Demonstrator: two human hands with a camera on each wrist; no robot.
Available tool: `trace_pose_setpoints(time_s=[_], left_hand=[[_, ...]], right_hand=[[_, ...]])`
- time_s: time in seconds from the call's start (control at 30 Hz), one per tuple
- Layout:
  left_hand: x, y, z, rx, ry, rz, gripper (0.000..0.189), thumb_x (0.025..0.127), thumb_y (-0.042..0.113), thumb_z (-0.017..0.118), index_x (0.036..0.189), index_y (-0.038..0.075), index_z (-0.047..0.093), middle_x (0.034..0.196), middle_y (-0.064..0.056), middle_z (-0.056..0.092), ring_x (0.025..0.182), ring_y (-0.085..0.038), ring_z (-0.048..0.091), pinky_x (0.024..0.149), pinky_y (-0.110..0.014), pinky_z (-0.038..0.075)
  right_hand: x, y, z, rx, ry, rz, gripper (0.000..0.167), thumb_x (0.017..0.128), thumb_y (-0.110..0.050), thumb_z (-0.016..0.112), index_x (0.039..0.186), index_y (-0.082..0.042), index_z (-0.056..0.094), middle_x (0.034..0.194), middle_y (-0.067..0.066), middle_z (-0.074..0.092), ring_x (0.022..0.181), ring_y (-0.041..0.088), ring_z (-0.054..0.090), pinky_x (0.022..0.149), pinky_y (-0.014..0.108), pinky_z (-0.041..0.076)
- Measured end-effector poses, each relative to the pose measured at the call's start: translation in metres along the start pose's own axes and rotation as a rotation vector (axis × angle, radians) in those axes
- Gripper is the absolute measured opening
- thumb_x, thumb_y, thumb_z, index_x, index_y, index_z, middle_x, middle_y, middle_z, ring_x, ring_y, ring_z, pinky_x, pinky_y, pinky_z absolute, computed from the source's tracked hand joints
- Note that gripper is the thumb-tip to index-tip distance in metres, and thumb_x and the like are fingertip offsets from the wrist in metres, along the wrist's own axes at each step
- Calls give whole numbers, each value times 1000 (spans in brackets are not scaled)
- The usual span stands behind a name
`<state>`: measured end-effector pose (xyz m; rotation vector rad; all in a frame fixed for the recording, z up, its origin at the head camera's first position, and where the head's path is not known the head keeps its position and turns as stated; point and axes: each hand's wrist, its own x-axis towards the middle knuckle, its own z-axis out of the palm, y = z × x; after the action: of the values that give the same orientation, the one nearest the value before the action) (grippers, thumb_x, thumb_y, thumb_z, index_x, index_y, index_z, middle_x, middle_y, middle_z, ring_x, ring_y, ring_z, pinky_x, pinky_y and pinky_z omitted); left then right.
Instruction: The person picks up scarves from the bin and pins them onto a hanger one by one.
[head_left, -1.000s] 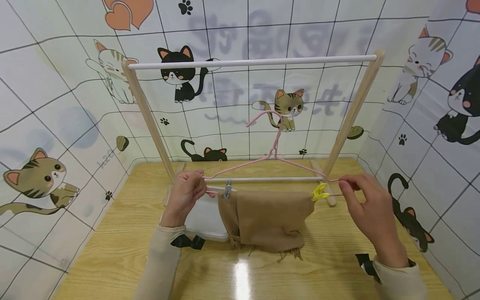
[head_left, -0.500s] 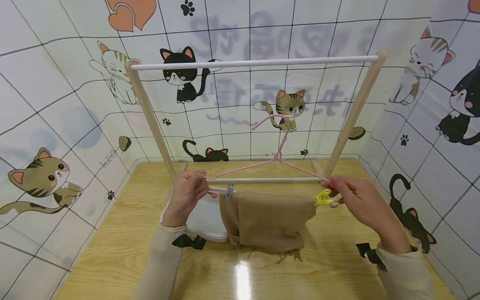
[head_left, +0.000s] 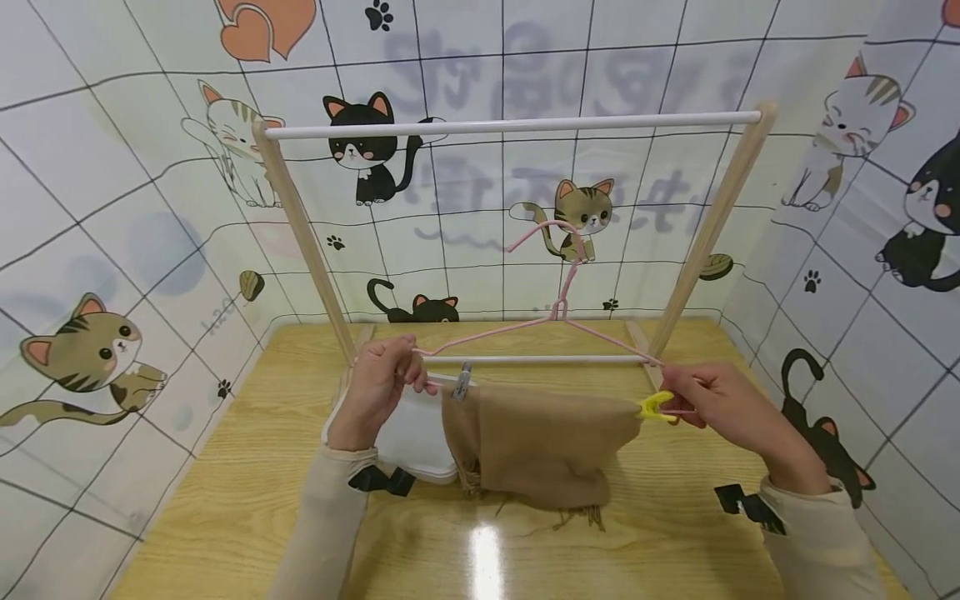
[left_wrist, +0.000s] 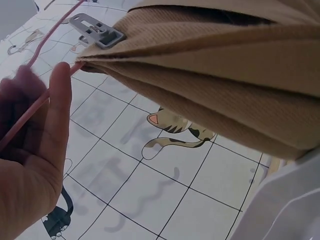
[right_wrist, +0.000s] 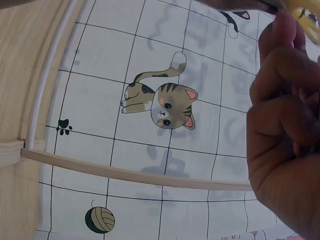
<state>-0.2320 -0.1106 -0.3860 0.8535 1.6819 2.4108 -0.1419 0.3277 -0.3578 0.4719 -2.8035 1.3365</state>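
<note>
A brown scarf [head_left: 547, 446] with fringed ends hangs folded over the lower bar of a pink wire hanger [head_left: 558, 311]. A grey clothespin [head_left: 461, 382] clips the scarf's left end, and a yellow clothespin [head_left: 654, 407] sits at its right end. My left hand [head_left: 375, 392] grips the hanger's left corner; in the left wrist view the pink wire runs across the fingers [left_wrist: 59, 110]. At the right corner, my right hand [head_left: 723, 408] holds the hanger with curled fingers, right beside the yellow clothespin. The hanger's hook points up, facing left.
Behind the hanger stands a wooden rack with a white top rail [head_left: 510, 127] and a low white bar [head_left: 540, 359]. A white tray [head_left: 416, 442] lies on the wooden table [head_left: 615, 550], partly behind the scarf. Cat-patterned sheeting [head_left: 480, 275] encloses the table.
My right hand has moved left and closed in on the hanger's right corner by the yellow clothespin. The hanger and scarf have shifted slightly right; my left hand keeps its grip.
</note>
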Motion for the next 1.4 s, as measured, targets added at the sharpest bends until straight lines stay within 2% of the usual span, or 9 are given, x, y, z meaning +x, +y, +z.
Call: trace_pose_setpoints(time_s=[0.1,0.23,0.43,0.57,0.77,0.93,1.07,1.3,1.4], left_hand=[[4,0,1,38,16,-12,46,107,16,45,64,10,61,65,0,64,60,-13,67,63,-35,63],[8,3,-7,103,102,-10,40,108,19,45,81,15,74,78,1,74,73,-14,72,71,-33,63],[11,14,-37,94,391,18,32,109,25,49,90,12,73,87,-1,77,84,-14,75,84,-31,61],[13,23,-61,25,575,48,28,108,29,54,96,9,71,92,-2,77,94,-15,73,97,-30,56],[20,32,-93,-70,760,105,27,105,28,59,106,3,67,104,-6,73,112,-21,65,108,-35,48],[28,34,-110,-124,896,143,18,104,22,61,104,4,66,105,-7,65,107,-22,59,99,-35,48],[34,30,-119,-116,936,104,19,104,24,61,112,7,66,118,-4,63,113,-17,54,96,-31,44],[39,18,-128,-118,912,8,39,104,29,60,138,10,60,145,-2,55,140,-17,44,121,-32,32],[41,14,-128,-119,897,-9,45,105,30,59,144,10,56,150,-4,52,145,-17,41,124,-34,27]], right_hand=[[-2,4,1,8,78,12,50,112,-21,44,71,-1,65,69,-1,65,55,10,57,45,26,43],[-5,6,-3,-1,124,18,53,112,-22,42,69,0,65,69,1,67,52,13,54,45,25,42],[-11,3,-15,-21,188,26,49,112,-24,43,80,0,73,67,0,69,51,14,50,43,27,41],[-13,4,-24,-30,220,38,50,112,-25,43,81,0,73,67,1,70,52,15,51,45,26,42],[-12,7,-36,-65,278,104,53,112,-31,42,88,5,72,70,-3,70,58,12,59,51,22,49],[-2,4,-48,-70,310,112,56,111,-36,41,91,6,71,69,-3,71,58,12,58,52,22,49],[9,-1,-58,-76,329,118,59,111,-40,40,85,5,69,69,-2,70,58,14,58,52,23,49],[32,-12,-75,-77,323,131,65,109,-47,41,79,5,66,69,4,70,59,17,60,53,27,49],[43,-17,-81,-105,307,131,67,108,-50,41,81,5,69,69,2,70,58,18,57,54,27,47]])
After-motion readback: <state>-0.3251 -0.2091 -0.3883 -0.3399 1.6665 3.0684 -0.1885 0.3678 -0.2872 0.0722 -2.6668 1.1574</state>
